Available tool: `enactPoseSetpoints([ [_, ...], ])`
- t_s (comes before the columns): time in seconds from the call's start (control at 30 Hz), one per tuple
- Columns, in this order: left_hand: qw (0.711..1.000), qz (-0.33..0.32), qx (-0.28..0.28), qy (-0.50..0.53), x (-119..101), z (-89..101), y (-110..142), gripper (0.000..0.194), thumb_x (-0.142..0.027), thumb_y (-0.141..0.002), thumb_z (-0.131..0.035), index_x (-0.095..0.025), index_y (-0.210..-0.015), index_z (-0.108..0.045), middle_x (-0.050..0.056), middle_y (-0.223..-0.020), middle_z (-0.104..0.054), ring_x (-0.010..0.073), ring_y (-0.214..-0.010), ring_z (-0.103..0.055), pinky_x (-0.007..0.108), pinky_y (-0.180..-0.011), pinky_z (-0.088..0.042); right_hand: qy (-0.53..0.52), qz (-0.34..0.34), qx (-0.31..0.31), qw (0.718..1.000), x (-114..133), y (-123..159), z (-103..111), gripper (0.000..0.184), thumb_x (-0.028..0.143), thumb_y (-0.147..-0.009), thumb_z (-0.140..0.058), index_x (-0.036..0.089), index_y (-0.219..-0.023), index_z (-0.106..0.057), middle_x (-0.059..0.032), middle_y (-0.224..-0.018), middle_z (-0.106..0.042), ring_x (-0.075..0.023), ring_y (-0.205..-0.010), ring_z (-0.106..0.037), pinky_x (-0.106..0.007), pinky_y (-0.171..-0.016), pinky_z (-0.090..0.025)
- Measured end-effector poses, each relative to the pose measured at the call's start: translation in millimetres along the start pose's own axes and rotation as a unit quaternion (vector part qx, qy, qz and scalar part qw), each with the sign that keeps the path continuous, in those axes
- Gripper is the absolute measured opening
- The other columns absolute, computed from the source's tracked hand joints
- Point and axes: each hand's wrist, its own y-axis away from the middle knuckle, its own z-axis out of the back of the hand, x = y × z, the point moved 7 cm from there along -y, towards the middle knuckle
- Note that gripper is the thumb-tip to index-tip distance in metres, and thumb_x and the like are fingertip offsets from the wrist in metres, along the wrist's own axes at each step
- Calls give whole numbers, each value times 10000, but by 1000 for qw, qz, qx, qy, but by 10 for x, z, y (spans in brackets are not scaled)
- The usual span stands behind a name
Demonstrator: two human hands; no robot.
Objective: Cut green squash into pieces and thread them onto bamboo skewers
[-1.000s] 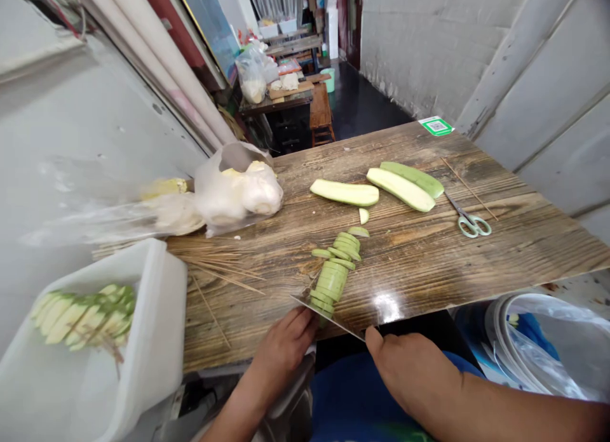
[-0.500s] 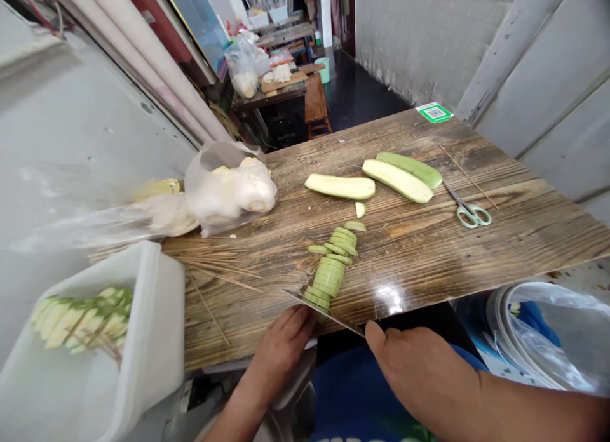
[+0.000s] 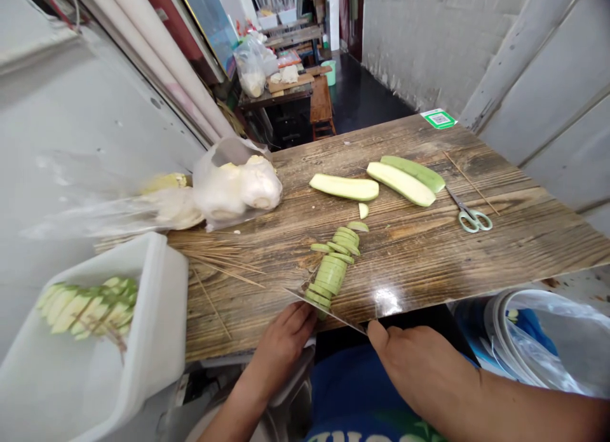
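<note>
My right hand is closed round the handle of a knife, whose blade slants across the near end of a row of zucchini slices. Beside the blade, my left hand has its fingers bent on the uncut end of the zucchini, which the blade and fingers mostly hide. Farther up the wooden table, the slices fan out, with a small end piece beyond them. One zucchini half lies cut face up; another half rests against a green-skinned half.
Scissors and a thin stick lie at the right. On the left are wooden skewers, a plastic bag with pale contents, and a white bin holding skewered slices. A lined bucket stands below the table's right edge.
The view has shifted slightly, so the table's things sit a little farther right. Both hands and the knife stay almost in place at the row's near end.
</note>
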Motion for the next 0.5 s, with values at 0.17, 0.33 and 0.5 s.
enactPoseSetpoints([
  [0.17,1000,-3,-3,11,-2,14,-7,301,-101,-861,-402,-148,-1119,-551,95,-1101,-604,213,-1068,-518,362,-871,-493,0,7,-6,1000,21,28,21,167,28,-721,-463,171,-785,-403,7,-514,-562,-127,-415,-553,-257,-394,-147],
  [0.33,1000,-6,-17,10,1,23,-5,302,-96,-859,-399,-148,-1110,-558,91,-1085,-608,203,-1032,-534,351,-863,-497,-15,0,4,1000,6,11,36,185,24,-699,-463,168,-805,-416,12,-508,-573,-128,-406,-562,-246,-388,-171],
  [0.5,1000,-8,-25,1,-15,26,-21,309,-86,-862,-369,-137,-1088,-572,98,-1054,-617,198,-1000,-544,346,-856,-500,-32,3,27,999,-12,-4,14,193,47,-671,-491,158,-823,-451,5,-498,-588,-143,-399,-576,-226,-377,-205],
])
